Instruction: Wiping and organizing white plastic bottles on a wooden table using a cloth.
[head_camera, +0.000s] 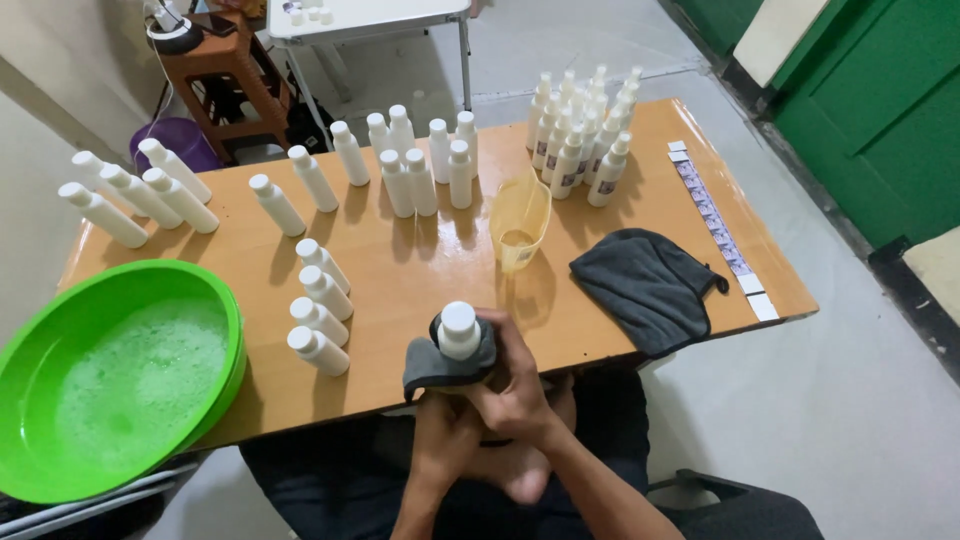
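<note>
The person sits at the near edge of the wooden table with a white capped bottle held upright just over that edge, a dark grey cloth wrapped round its body so that only the cap and shoulder show. The right hand is closed round the cloth and bottle from the side, fingers curled tight; the left hand sits lower, under the bottle's base, and looks closed on the foot of the bottle or the hanging cloth, though I cannot tell which from here. Judging by the table, the wiping is somewhere in the middle: a tight cluster of labelled bottles stands at the far right, while plain white ones stand in a middle group, a row of four sits close to the person, and more lean at the far left. A green basin of foamy water rests at the left corner, a yellow measuring jug stands mid-table, a second grey cloth lies to the right, and a strip of small labels runs along the right edge.
</note>
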